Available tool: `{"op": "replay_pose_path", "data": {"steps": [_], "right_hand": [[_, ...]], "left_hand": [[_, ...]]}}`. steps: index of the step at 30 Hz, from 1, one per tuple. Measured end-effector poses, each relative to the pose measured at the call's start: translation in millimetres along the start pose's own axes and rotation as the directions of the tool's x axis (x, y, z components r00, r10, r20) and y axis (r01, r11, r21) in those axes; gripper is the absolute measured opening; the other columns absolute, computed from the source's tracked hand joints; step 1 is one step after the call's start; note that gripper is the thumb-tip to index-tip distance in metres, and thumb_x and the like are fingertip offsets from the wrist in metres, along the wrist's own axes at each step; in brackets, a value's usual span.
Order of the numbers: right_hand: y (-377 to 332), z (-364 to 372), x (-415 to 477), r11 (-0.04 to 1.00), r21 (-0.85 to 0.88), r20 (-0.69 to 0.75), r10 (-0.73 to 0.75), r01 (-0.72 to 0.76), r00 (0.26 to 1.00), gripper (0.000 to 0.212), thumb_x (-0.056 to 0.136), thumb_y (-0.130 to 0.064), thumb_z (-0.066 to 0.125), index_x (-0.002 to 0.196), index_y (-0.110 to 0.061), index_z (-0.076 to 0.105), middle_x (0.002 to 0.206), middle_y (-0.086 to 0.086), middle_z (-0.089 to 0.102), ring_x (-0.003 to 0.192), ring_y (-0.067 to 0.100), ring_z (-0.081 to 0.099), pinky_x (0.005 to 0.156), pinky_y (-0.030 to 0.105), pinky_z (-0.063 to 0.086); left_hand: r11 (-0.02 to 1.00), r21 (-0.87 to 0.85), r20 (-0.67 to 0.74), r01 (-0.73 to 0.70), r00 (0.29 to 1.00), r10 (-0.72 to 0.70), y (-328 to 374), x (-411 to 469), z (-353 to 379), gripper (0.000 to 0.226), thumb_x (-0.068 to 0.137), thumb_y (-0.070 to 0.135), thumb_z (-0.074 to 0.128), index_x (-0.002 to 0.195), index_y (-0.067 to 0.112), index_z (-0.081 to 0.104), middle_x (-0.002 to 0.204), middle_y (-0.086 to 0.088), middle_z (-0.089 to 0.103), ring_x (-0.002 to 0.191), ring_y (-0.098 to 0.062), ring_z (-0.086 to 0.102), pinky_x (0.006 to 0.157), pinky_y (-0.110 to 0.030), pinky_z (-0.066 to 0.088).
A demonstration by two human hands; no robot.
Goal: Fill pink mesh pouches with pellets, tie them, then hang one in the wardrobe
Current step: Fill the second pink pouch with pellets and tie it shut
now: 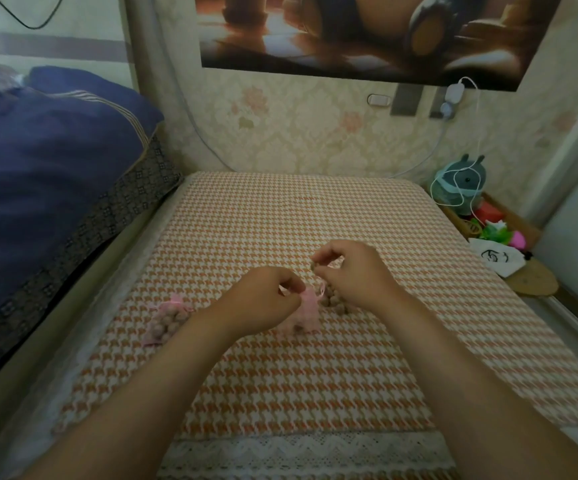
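Note:
On the orange-and-white houndstooth cloth [298,216] lies a tied pink mesh pouch [168,320] full of brown pellets, to the left of my arms. My left hand [263,299] pinches the rim of a second pink mesh pouch [306,311], which holds a few pellets at its bottom. My right hand [350,271] is raised just above and right of that pouch's mouth, with a brown pellet [314,266] pinched in its fingertips. A loose pile of brown pellets [332,299] sits under my right hand, partly hidden by it.
A bed with a dark blue quilt [48,150] runs along the left. At the right are a wooden shelf with a teal plush toy [460,181], white cables, a red box and a white pouch [495,258]. The papered wall stands behind the table.

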State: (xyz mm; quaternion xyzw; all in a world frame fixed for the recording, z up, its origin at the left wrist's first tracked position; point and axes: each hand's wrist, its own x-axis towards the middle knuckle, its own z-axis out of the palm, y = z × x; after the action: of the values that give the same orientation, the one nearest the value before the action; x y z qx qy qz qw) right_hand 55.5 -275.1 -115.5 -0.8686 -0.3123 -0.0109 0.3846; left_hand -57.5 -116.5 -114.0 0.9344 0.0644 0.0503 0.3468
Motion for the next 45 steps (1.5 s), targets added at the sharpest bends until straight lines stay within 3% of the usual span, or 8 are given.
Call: {"op": "replay_pose_path", "data": {"steps": [5,8,16,21,27,32,40,45], "right_hand": [[-26.9,-12.5,-17.8,0.992,0.087,0.042,-0.090,0.086,0.995,0.008,0.084,-0.022,0.079,0.091,-0.027,0.076,0.090,-0.013,0.073,0.051,-0.007,0.055,0.056,0.020,0.049],[-26.3,-12.1,-24.4,0.989,-0.057,0.134,-0.130,0.139,0.982,0.011,0.083,-0.038,0.078,0.091,-0.030,0.077,0.088,-0.016,0.072,0.064,-0.013,0.058,0.060,0.010,0.039],[-27.5,-8.3,-25.0,0.954,-0.227,0.168,-0.163,0.199,0.972,0.012,0.090,-0.044,0.067,0.092,-0.037,0.078,0.091,-0.017,0.063,0.083,0.000,0.056,0.074,0.027,0.048],[-30.7,-10.6,-29.3,0.940,-0.320,0.259,-0.036,0.121,0.965,0.021,0.094,-0.049,0.059,0.094,-0.036,0.076,0.091,-0.015,0.070,0.085,0.007,0.064,0.076,0.038,0.056],[-12.4,-21.5,-29.3,0.992,-0.121,0.140,0.041,-0.024,0.989,0.014,0.095,-0.030,0.061,0.094,-0.037,0.073,0.092,-0.016,0.073,0.078,0.003,0.069,0.077,0.034,0.059],[16.7,-23.2,-35.6,0.925,-0.372,0.162,0.144,-0.075,0.976,0.016,0.093,-0.025,0.064,0.101,-0.033,0.075,0.115,-0.010,0.072,0.105,0.015,0.066,0.090,0.038,0.055],[16.2,-7.9,-29.8,0.836,-0.548,0.176,0.140,-0.022,0.974,0.017,0.087,-0.030,0.069,0.103,-0.032,0.076,0.133,-0.006,0.064,0.119,0.017,0.060,0.082,0.027,0.043],[18.3,1.4,-22.6,0.819,-0.573,0.165,0.148,-0.027,0.975,0.014,0.090,-0.031,0.065,0.096,-0.029,0.078,0.116,-0.005,0.070,0.104,0.021,0.066,0.080,0.031,0.050]], "left_hand": [[1.000,-0.004,-0.009,-0.021,1.000,0.021,0.4,1.9,2.6,0.029,0.088,0.025,0.058,0.115,0.024,0.068,0.107,0.013,0.066,0.076,0.006,0.054,0.063,-0.009,0.036],[0.999,-0.031,0.001,-0.022,1.000,0.022,-0.1,0.7,3.1,0.026,0.088,0.024,0.059,0.112,0.024,0.068,0.096,0.013,0.065,0.069,0.007,0.053,0.057,-0.009,0.034],[0.999,-0.050,0.037,-0.012,0.999,0.014,5.1,-1.8,4.1,0.020,0.085,0.026,0.060,0.103,0.027,0.067,0.097,0.009,0.068,0.071,-0.002,0.060,0.061,-0.021,0.042],[0.998,-0.068,0.042,-0.007,0.999,0.010,9.5,-2.1,3.5,0.024,0.086,0.026,0.061,0.108,0.028,0.068,0.102,0.012,0.069,0.078,0.001,0.061,0.064,-0.017,0.043],[1.000,0.013,-0.007,0.001,1.000,-0.001,12.8,1.3,3.5,0.035,0.087,0.021,0.062,0.122,0.021,0.064,0.120,0.007,0.065,0.092,-0.005,0.057,0.079,-0.018,0.044],[0.998,0.067,-0.070,0.013,0.998,-0.009,12.2,5.4,0.6,0.036,0.087,0.021,0.062,0.123,0.018,0.064,0.123,0.005,0.063,0.092,-0.007,0.054,0.080,-0.019,0.042],[0.998,0.063,-0.042,-0.004,0.999,0.007,10.1,7.7,7.6,0.032,0.086,0.022,0.064,0.118,0.021,0.067,0.116,0.008,0.065,0.087,-0.004,0.056,0.079,-0.017,0.044],[1.000,0.010,-0.026,-0.005,1.000,0.005,6.0,5.8,4.8,0.028,0.087,0.022,0.065,0.114,0.025,0.067,0.107,0.014,0.064,0.079,0.003,0.060,0.064,-0.011,0.046]]}}
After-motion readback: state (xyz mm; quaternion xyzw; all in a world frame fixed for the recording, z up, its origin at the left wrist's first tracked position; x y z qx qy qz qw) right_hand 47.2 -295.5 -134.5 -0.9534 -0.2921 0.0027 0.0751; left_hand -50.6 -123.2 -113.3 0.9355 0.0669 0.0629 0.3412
